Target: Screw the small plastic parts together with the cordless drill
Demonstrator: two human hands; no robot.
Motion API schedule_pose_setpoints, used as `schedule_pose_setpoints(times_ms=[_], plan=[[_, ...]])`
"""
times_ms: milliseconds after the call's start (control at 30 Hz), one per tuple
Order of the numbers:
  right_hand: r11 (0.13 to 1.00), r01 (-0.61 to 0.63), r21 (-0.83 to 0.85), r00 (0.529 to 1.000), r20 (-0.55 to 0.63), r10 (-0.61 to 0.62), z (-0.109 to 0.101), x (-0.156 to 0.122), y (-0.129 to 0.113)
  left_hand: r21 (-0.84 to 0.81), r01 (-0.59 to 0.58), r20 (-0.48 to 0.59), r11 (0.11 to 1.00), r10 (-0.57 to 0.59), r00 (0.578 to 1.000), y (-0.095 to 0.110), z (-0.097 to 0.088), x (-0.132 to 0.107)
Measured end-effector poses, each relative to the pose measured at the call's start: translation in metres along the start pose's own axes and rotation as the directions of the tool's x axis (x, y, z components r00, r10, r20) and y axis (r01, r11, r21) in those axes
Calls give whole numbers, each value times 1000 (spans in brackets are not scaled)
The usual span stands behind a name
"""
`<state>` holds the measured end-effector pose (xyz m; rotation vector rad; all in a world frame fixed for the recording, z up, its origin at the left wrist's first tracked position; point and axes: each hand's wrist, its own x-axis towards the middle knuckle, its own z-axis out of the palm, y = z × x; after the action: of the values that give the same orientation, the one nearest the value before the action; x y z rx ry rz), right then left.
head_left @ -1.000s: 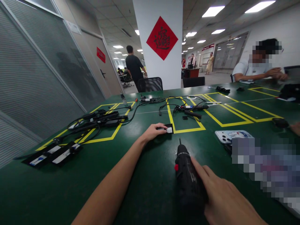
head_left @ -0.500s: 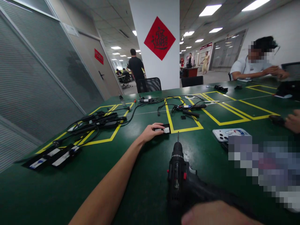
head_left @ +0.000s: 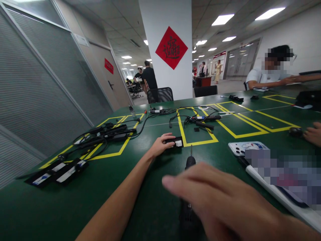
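Observation:
Out on the green table, my left hand (head_left: 160, 146) curls its fingers over a small flat black piece with a white patch (head_left: 179, 143) and holds it by its left part. Close to me, my right hand (head_left: 213, 194) is stretched across a black cordless drill (head_left: 191, 162), fingers extended to the left. The drill's thin bit points away from me, just right of the black piece. My right hand hides most of the drill's body and handle; whether it touches the drill is unclear.
Left are tangled black cables (head_left: 110, 132) and black strips with white labels (head_left: 67, 172). More cables and a tool (head_left: 208, 118) lie ahead on yellow-taped outlines. A phone (head_left: 248, 147) lies at right. Another person's hand (head_left: 313, 134) rests beside a dark object; a seated person is beyond.
My right hand has moved up and forward from the drill's handle end to over its body, fingers now extended. The left hand still holds the black piece. The view has tilted slightly.

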<state>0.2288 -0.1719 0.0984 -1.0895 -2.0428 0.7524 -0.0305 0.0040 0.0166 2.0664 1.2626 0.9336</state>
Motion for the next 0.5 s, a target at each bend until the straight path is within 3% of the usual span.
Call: schedule_pose_setpoints(times_ms=[67,133,300,500], plan=[[950,283,-131,957,100,-271,-7,29,-12,141,-75,-61,987,84,995,4,-2,-6],[903,354,-243,935,89,-343,-3,62,-5,326,-171,-71,930,205,976,7,-3,-11],[920,219,-326,974,25,-223,33,129,53,594,-327,48,735,373,926,4,4,-16],[912,127,-389,991,12,-133,66,139,91,710,-335,54,620,426,903,4,14,-13]])
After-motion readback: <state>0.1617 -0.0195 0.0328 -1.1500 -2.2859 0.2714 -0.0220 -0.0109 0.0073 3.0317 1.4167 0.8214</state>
